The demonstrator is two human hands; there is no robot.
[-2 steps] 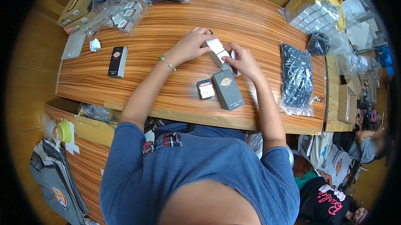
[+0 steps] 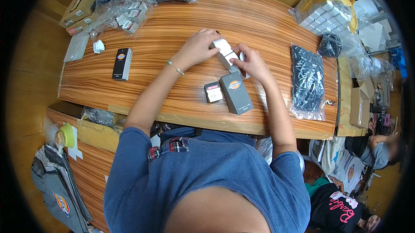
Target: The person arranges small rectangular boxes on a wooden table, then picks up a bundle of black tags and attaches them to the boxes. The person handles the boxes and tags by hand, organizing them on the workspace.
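Both my hands are over the middle of the table, at a strip of white labels (image 2: 223,47) with a dark line across it. My left hand (image 2: 201,48) pinches the strip's far left end between thumb and fingers. At the near right end, my right hand (image 2: 253,63) is closed on a curled white label roll (image 2: 247,76), its thumb pressing the strip. The fingers partly hide the roll. Just below stands a tall dark grey box (image 2: 235,94) with an oval emblem. Left of it lies a small dark tag (image 2: 213,93) with a white label on it.
A stack of black tags (image 2: 122,64) and a crumpled paper (image 2: 98,46) lie at left. Bagged goods (image 2: 125,16) fill the far left. A bagged black garment (image 2: 307,81) lies at right, below a bag of small white boxes (image 2: 324,16). Two people sit at lower right.
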